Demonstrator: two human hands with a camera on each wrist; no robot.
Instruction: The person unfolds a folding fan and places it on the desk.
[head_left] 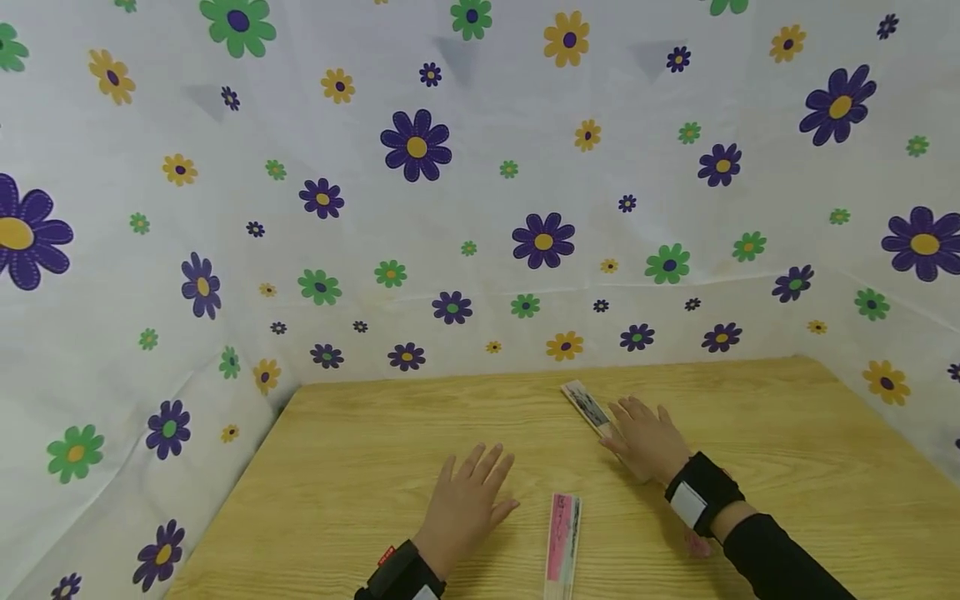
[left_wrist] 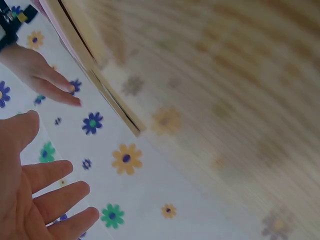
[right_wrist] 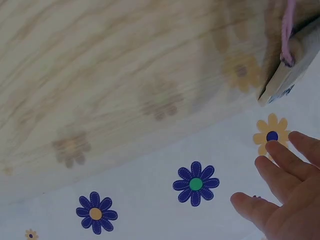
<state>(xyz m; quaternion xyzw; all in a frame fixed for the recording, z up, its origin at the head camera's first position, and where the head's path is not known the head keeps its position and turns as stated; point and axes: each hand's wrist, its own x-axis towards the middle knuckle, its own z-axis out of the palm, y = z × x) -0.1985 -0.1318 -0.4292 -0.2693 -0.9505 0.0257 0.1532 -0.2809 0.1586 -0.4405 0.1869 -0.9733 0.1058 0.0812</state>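
Observation:
Two folded fans lie lengthwise on the wooden table. One, with a pink printed face, is at the near middle, just right of my left hand. That hand is spread palm down, its fingers straight and apart from the fan. Farther back, the other fan bears dark ink-like print and slants away to the left. My right hand reaches over its near part and hides some of it, fingers extended. Below the right wrist shows a pink tassel. In the right wrist view, a pink cord hangs by the fan's end.
The table has a light wood grain and a glossy surface that reflects the flowers. A white sheet printed with purple, green and yellow flowers stands behind it and along both sides. Both wrists wear black straps.

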